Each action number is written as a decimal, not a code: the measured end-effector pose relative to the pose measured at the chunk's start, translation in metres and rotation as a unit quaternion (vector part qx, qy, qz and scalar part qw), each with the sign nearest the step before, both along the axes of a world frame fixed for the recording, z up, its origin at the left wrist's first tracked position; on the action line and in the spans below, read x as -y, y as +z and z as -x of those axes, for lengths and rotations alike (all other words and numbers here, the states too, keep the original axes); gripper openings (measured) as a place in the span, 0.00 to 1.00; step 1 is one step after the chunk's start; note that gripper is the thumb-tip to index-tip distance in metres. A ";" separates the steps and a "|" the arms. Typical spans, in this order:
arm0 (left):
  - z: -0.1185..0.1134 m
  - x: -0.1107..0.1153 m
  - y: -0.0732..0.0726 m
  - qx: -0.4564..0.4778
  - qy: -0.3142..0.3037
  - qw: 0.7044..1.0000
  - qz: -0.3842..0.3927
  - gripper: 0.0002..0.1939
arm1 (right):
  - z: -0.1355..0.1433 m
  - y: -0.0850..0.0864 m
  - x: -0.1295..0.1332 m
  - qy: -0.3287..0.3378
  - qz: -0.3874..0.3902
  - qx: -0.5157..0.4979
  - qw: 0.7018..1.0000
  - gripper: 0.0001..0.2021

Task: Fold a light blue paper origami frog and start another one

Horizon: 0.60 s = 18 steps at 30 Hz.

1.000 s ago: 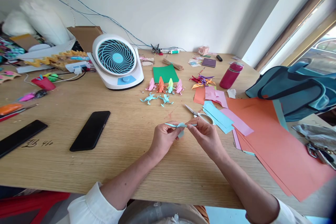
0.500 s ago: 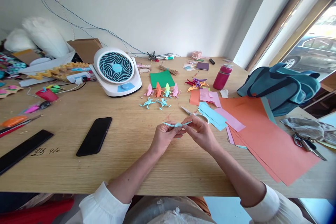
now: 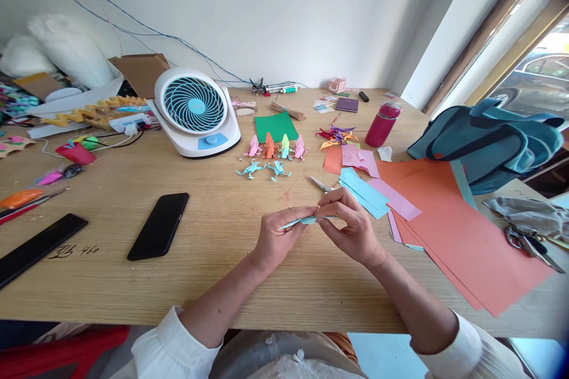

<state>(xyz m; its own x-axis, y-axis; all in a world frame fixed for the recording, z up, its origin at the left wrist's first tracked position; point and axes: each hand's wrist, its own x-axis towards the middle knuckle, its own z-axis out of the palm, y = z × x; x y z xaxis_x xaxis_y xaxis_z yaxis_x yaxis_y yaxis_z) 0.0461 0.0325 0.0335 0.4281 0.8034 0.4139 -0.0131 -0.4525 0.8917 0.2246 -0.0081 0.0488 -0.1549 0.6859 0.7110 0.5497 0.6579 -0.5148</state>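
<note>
Between both hands, above the table, is a folded piece of light blue paper [image 3: 308, 221] with narrow ends reaching left and right. My left hand [image 3: 281, 235] pinches its left side between thumb and fingers. At the right, my right hand [image 3: 349, 222] grips the same paper with thumb and fingertips, hiding part of it. Beyond my hands stand two light blue folded paper figures [image 3: 278, 170] with thin legs. Behind these is a row of pink, orange and green paper figures [image 3: 269, 147]. Partly hidden by my right hand, scissors [image 3: 319, 183] lie on the table.
Blue paper strips [image 3: 365, 194], pink strips and large orange sheets [image 3: 448, 219] cover the right side. A red bottle [image 3: 383, 124] and a teal bag [image 3: 480, 145] stand further back. On the left are a fan [image 3: 195, 106] and a black phone [image 3: 159, 226]. A green sheet [image 3: 276, 126] lies behind the figures.
Both hands have shifted their hold on the blue paper, which is now tilted and more covered by fingers. My left fingers now reach over it. The view has shifted slightly.
</note>
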 end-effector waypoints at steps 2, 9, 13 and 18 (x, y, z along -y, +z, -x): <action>-0.001 0.000 -0.001 0.001 0.006 1.000 -0.004 0.10 | 0.002 -0.001 0.000 -0.014 0.004 -0.004 1.000 0.06; -0.009 -0.005 -0.003 0.034 -0.039 0.968 0.247 0.19 | 0.000 -0.002 -0.005 -0.029 0.115 -0.050 0.992 0.05; -0.009 -0.010 -0.004 0.031 -0.046 0.946 0.320 0.21 | -0.007 -0.003 -0.008 -0.018 0.186 -0.089 0.978 0.04; -0.004 -0.012 -0.001 0.017 -0.088 0.922 0.376 0.20 | -0.019 0.001 -0.009 0.043 0.151 -0.006 0.988 0.06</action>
<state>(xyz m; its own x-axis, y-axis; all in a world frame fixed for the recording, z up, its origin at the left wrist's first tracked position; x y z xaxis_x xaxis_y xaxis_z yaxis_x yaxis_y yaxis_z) 0.0502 0.0446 0.0324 0.5764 0.7880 -0.2162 -0.0617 0.3058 0.9501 0.2437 0.0005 0.0497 -0.2145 0.8513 0.4788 0.4921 0.5176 -0.6999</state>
